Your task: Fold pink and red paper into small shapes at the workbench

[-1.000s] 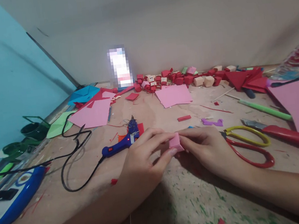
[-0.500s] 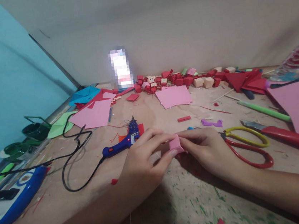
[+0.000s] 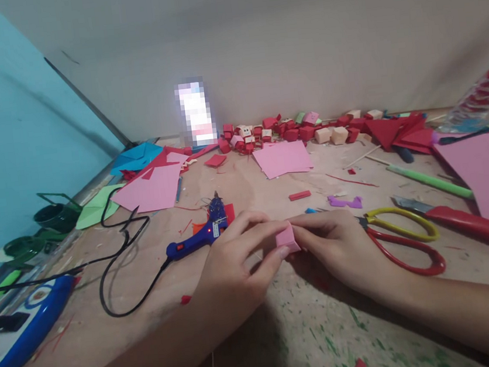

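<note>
Between both hands, above the work surface, is a small pink paper cube [image 3: 285,237]. My left hand [image 3: 237,258] pinches it from the left, with the thumb at its lower edge and the index finger along the top. From the right, the thumb and fingers of my right hand [image 3: 337,243] close on the cube's other side; part of it is hidden there. A blue glue gun [image 3: 193,242] with a lit red light lies just left of my left hand. Scissors [image 3: 402,225] with one yellow and one red handle loop lie beside my right wrist.
Pink paper sheets [image 3: 284,159] lie behind the hands, before a heap of small red, pink and cream paper cubes [image 3: 305,133]. A red-handled knife [image 3: 479,226] lies at right. The black cord [image 3: 101,288] loops at left. A blurred lit screen [image 3: 196,113] leans on the wall.
Both hands keep the same grip on the pink cube. The whole view has shifted very slightly; nothing on the table has moved.
</note>
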The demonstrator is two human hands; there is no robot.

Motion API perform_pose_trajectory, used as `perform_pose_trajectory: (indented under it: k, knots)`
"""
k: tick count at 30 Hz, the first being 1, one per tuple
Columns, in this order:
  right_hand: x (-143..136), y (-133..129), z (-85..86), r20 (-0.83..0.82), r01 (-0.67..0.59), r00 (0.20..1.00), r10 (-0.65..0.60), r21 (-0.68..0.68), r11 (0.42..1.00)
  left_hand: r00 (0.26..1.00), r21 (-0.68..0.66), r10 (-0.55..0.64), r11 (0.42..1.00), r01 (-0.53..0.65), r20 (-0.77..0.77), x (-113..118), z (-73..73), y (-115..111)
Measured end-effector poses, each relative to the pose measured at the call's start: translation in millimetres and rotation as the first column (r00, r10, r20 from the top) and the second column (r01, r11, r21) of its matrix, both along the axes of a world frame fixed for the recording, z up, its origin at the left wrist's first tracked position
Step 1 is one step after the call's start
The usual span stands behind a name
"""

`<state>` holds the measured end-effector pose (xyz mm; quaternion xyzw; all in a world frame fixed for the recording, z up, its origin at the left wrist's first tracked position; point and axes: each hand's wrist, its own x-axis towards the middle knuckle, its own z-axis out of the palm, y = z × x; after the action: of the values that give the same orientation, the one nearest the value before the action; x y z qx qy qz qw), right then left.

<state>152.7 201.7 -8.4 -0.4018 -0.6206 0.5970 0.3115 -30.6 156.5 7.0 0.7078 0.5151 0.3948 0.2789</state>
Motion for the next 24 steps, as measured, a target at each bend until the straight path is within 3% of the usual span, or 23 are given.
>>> perform_pose_trajectory:
  k: [9,24]
  knots:
    - [-1.2,1.8,7.1,0.035,-0.009,0.999,0.005,0.125,0.992,1.0,0.07,0.009,0.998,-0.008,-0.014,-1.1,-2.3,-1.2]
    - [-3.5,1.4,8.9,-0.036,0.069,0.997,-0.066,0.086,0.994,0.998,0.095,0.056,0.994,-0.056,-0.006,-0.7,-2.3,0.4]
